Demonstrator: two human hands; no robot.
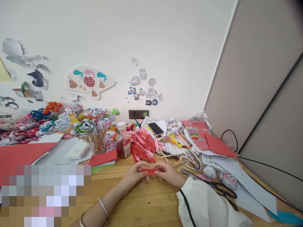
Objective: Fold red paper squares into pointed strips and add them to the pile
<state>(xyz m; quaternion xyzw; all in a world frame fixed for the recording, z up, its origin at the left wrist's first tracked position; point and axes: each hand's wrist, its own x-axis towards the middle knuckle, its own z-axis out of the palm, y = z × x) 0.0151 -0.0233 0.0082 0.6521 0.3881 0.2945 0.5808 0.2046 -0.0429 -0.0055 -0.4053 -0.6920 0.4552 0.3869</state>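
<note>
Between both hands, just above the wooden table [142, 201], is a small strip of red paper [151, 171]. My left hand [136, 172] pinches its left end, thumb in front and fingers behind. At the right end my right hand [169, 173] holds it the same way. The strip lies level, and the fingers partly hide its ends. Right behind the hands rises a heap of folded red and pink paper strips [143, 143]. A bottle of reddish liquid [123, 146] stands to the left of that heap.
Large black-handled scissors [220, 189] lie by my right sleeve. Beyond are a yellow glue gun [175, 141], a phone [155, 129], a bead string [191, 162] and thin sticks. Paper flowers [85, 126] and a stack of coloured paper [103, 158] stand left. A pixelated patch covers the lower left.
</note>
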